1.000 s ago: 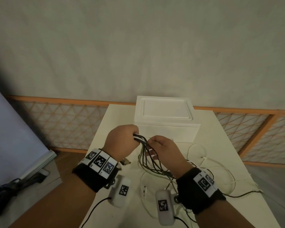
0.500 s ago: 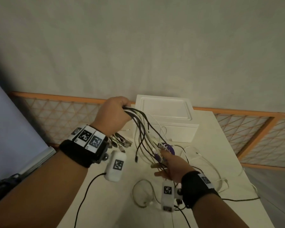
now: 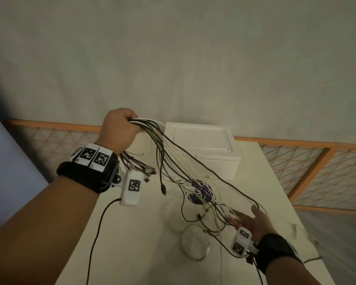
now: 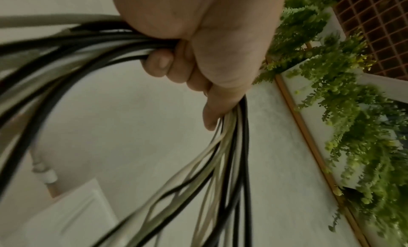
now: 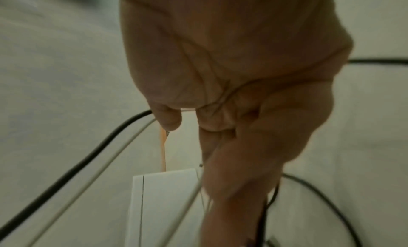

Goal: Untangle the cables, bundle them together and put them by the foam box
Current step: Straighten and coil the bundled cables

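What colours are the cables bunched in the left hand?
A mix of black and off-white cables, held in the left hand; clearest in the left wrist view.

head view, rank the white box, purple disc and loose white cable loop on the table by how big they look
1. white box, clearly largest.
2-3. white cable loop and purple disc look alike; the loop lies nearer the camera, so unranked.

white lidded box point(image 3: 203, 138) at far end of cream table point(image 3: 132, 243) | purple round disc point(image 3: 196, 199) near box, on tabletop | orange lattice railing point(image 3: 317, 167) behind | ferns point(image 4: 353, 111) beyond railing
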The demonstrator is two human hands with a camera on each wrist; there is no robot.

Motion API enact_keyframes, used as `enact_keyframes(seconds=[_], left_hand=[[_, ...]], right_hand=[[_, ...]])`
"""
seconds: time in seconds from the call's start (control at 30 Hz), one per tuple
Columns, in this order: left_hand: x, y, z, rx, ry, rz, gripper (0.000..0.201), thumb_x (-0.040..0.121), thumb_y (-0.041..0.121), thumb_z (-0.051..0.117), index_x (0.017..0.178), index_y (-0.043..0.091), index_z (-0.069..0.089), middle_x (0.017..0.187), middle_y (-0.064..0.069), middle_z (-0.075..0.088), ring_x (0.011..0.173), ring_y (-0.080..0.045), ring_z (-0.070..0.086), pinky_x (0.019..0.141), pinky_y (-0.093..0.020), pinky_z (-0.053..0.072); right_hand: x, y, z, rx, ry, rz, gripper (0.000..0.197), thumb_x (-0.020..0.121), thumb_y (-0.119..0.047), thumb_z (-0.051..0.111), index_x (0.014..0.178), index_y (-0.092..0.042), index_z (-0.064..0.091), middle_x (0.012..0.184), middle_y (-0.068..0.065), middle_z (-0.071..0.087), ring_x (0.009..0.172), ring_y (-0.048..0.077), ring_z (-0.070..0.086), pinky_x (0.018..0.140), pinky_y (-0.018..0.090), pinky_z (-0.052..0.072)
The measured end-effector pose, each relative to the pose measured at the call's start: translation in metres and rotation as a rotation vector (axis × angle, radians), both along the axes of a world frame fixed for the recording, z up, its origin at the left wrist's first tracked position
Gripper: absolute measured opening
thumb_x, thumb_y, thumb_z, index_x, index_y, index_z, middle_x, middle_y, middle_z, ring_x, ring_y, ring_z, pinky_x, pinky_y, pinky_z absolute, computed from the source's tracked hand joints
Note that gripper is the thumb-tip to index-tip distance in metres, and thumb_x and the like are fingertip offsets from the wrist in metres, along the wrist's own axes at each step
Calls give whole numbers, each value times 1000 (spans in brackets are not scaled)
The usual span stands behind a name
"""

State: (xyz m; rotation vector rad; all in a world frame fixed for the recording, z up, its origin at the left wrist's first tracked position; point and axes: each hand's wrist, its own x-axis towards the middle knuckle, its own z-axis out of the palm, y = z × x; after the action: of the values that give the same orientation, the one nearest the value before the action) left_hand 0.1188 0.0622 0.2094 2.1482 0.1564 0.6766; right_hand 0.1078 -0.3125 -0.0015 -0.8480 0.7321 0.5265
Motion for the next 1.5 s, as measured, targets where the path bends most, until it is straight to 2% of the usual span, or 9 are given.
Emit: enact_keyframes(seconds=[0.1,0.2,0.37,0.5,0.67,0.97,1.13,1.4,1.5], left_hand=[[-1,3,0,-26,-2,15,24,74,6,73,58,16,58,55,-1,50,52,-13,42,50,-24,33],[3,5,1,-71,-4,49,29,77,11,73,55,18,55,52,0,46,49,-12,39,49,-24,32],[6,0,14,29,25,2,24,78,18,73,59,17,58,58,2,51,55,-13,46,53,-25,34],[1,-24,22,201,25,-76,27,77,16,69,56,20,54,56,3,50,56,-15,47,55,-28,35],[-8,-37,19,160,0,-131,30,74,8,70,55,24,53,56,7,50,54,-8,46,54,-25,33],[-29,-19,31,2,-88,-116,17,76,5,67,61,6,59,58,-1,49,56,-10,43,56,-26,32],[-33,43,41,-149,-63,110,30,80,13,67,55,19,53,39,10,43,43,-7,37,54,-28,30],[-31,54,24,-106,3,147,23,83,11,65,62,9,58,59,-9,46,51,-10,40,53,-27,31],[-25,26,16,-67,3,78,28,80,8,65,56,16,54,48,3,42,45,-4,37,50,-25,30]], right_hand=[[-8,-5,-10,-287,-4,90,43,100,-28,41,127,6,47,107,24,61,105,36,60,92,40,47],[-9,4,-14,-822,-80,390,32,94,-13,54,119,6,56,87,19,71,60,19,57,53,23,41],[14,48,69,-1632,-663,1049,29,93,-30,50,113,-15,66,111,7,66,105,24,62,91,33,49],[8,115,178,-1071,-1149,411,26,97,-31,47,100,-18,69,91,-3,71,71,10,67,65,22,50],[-8,176,195,-465,-1117,439,36,98,-35,42,107,-10,65,103,16,69,93,28,66,85,36,51],[-23,143,34,-797,-330,1095,43,88,-48,55,113,-14,60,119,12,61,92,24,58,85,36,49],[-23,42,-56,-880,-303,742,35,93,-17,54,125,-3,58,97,5,67,73,12,65,73,32,55],[-11,-30,-26,-1198,-377,495,64,75,-16,77,131,-32,51,70,2,67,59,18,63,65,30,55],[-6,35,43,-1217,-754,441,19,86,-14,65,89,-33,63,90,4,73,72,12,67,69,29,54]])
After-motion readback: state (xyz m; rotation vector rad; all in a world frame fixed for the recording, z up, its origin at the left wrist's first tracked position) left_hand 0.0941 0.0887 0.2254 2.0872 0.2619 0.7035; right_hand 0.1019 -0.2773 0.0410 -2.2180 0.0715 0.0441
